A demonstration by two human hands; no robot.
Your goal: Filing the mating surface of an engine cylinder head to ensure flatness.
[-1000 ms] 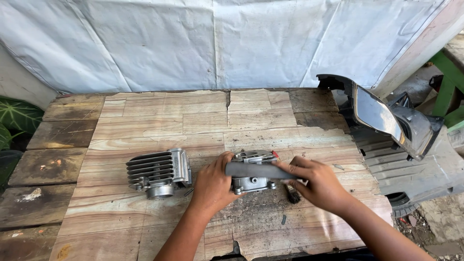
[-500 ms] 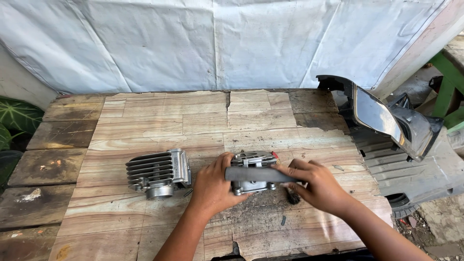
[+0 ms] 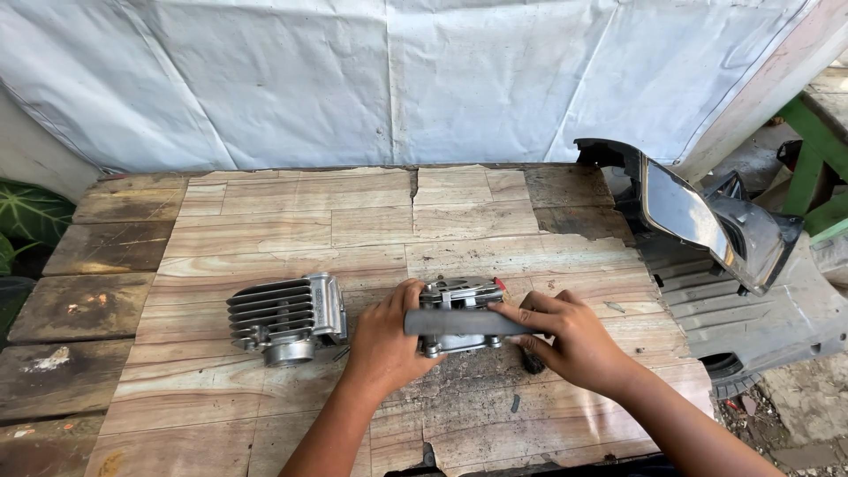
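A small grey metal engine head (image 3: 459, 300) sits on the wooden table (image 3: 353, 221) in front of me. Across its near side lies a long grey bar-shaped part (image 3: 464, 322). My left hand (image 3: 384, 340) grips the bar's left end and rests against the engine head. My right hand (image 3: 570, 340) pinches the bar's right end with its fingers. To the left, apart from both hands, lies a finned grey metal cylinder (image 3: 284, 318). A small dark piece (image 3: 533, 362) shows on the table under my right hand.
A black plastic vehicle panel with a mirror (image 3: 698, 221) rests at the table's right edge, with more dark bodywork (image 3: 760, 309) below it. A white tarp (image 3: 397, 79) hangs behind. Green leaves (image 3: 26, 221) show at far left. The tabletop veneer is cracked and peeling.
Both hands have stayed on the bar and engine head; my left hand's fingers shifted slightly around the bar's left end. The finned cylinder has not moved.
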